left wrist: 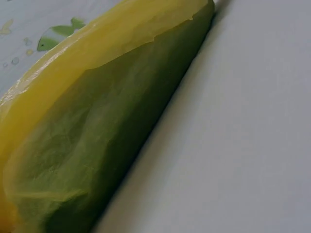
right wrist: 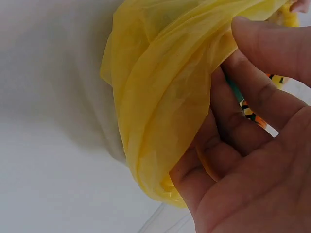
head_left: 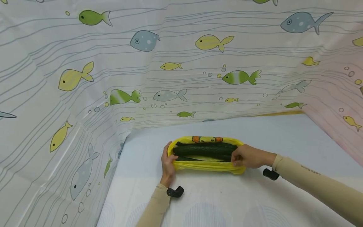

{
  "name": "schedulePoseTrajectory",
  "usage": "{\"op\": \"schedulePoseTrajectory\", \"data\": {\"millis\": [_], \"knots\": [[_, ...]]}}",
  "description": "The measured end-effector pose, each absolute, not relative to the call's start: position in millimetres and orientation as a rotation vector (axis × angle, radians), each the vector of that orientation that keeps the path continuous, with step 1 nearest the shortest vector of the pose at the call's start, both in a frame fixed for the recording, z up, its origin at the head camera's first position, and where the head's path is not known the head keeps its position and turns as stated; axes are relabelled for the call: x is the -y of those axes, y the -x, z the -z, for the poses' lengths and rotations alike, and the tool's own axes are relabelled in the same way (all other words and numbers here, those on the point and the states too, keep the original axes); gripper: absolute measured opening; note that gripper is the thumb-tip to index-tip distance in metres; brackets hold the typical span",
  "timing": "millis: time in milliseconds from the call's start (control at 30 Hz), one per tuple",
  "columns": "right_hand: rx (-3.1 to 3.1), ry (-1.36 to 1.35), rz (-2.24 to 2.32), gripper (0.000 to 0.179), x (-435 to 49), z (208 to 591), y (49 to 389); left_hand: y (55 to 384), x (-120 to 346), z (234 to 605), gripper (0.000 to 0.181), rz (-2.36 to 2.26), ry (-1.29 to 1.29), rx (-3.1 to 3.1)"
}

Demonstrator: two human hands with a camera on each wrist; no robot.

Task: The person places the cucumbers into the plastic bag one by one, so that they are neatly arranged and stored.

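A yellow plastic bag lies lengthwise on the table, its mouth spread wide toward me. Long dark green cucumbers lie side by side inside it. At the left end my left hand grips the bag's rim, thumb over the edge. My right hand holds the rim at the right end. The right wrist view shows its curled fingers reaching into the yellow folds, fingertips hidden. Dark green shows through the thin plastic in the left wrist view, where the left hand is out of sight.
A pale table with faint round patterns spreads around the bag. Hanging sheets printed with fish enclose the table at the back and both sides. Black wrist cameras sit at both sleeve cuffs. An orange printed figure shows on the bag's back rim.
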State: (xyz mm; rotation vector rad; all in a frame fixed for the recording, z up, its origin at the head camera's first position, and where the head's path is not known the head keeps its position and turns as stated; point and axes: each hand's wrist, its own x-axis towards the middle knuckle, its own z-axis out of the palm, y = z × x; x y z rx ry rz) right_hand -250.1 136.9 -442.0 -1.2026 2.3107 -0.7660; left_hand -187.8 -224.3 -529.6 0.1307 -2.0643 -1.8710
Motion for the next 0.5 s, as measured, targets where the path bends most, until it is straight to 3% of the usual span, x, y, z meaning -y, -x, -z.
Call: {"op": "schedulePoseTrajectory", "data": {"millis": [267,500], "knots": [[-2.353,1.263,0.797,0.014,-139,431,247,190,246,511,0.072,1.815,-0.122,2.084],[-2.497,1.239,0.792,0.017,-159,415,254,188,293,480,0.074,1.563,-0.1,2.259]]}}
